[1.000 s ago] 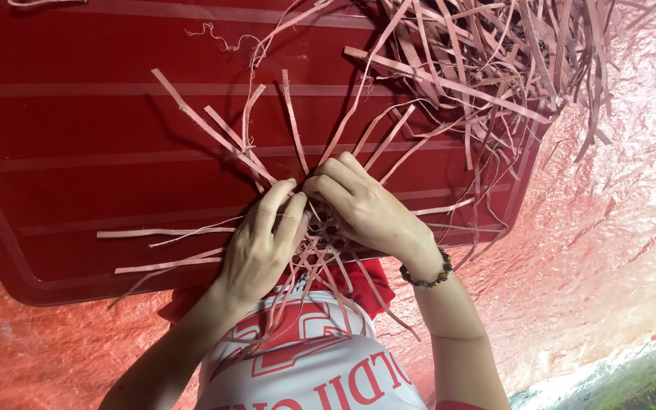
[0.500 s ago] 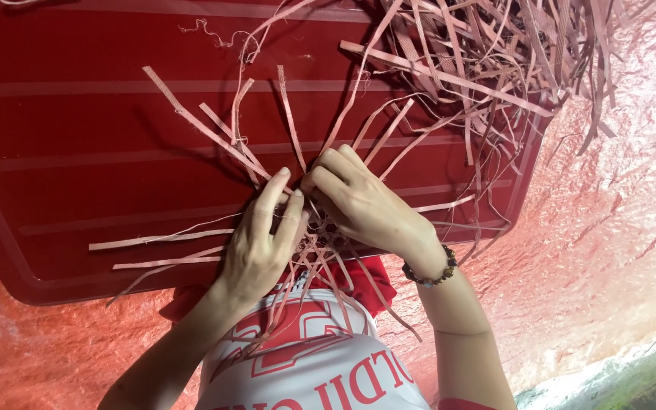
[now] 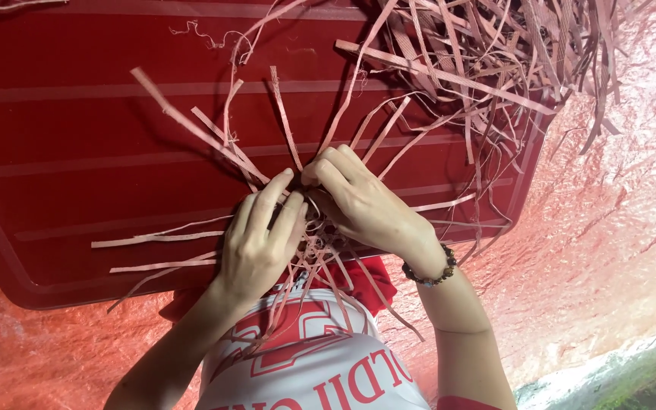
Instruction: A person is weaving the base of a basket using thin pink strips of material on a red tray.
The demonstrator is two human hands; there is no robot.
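Underneath everything lies a crinkled red-orange tarpaulin (image 3: 616,228), with a sliver of green ground showing at the lower right corner. On it rests a large dark red plastic lid (image 3: 77,152), ribbed with shallow horizontal grooves and rounded at the corners, filling most of the left and middle of the view. At the lid's upper right sits a loose heap of flat pinkish strips (image 3: 495,53) — tangled, many hanging over the lid's right edge onto the tarpaulin.

Near the lid's lower edge, just above the person's white shirt with red print, is a small woven piece (image 3: 314,235) made of the same strips, its loose ends fanning out upward across the lid and downward over the shirt. Both hands meet on it. The left hand (image 3: 256,247) lies curled over the weave's left side, fingers bent and pressing on the crossing strips. The right hand (image 3: 362,205), with a beaded bracelet (image 3: 430,272) at the wrist, pinches strips between thumb and fingertips at the top of the weave — a tight, small grasp, fingertips almost touching those of the left.
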